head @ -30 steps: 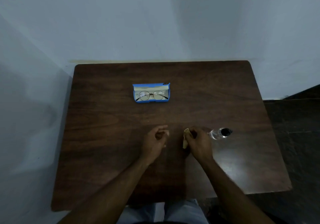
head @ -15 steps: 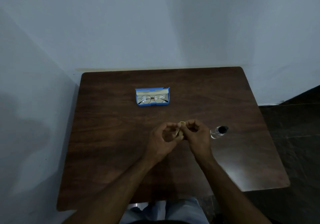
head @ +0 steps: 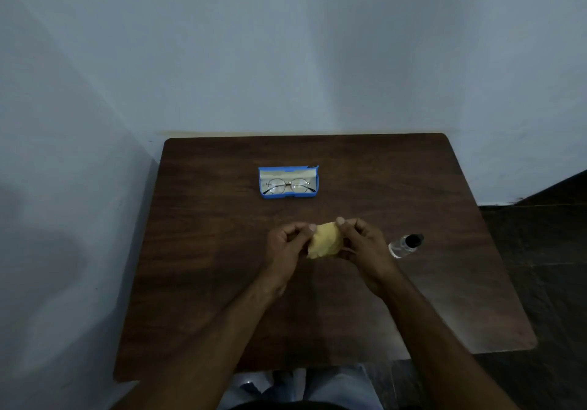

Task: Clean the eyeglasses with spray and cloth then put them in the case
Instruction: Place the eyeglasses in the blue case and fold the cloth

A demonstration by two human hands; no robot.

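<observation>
Your left grip has joined your right grip, both now pinching the yellow cloth and spreading it open above the tabletop, while the eyeglasses still wait uncleaned in the open case.

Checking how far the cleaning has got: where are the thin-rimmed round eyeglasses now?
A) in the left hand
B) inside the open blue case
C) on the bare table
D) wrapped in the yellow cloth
B: the thin-rimmed round eyeglasses lie inside the open blue case, while the left hand and right hand pinch only the yellow cloth.
</observation>
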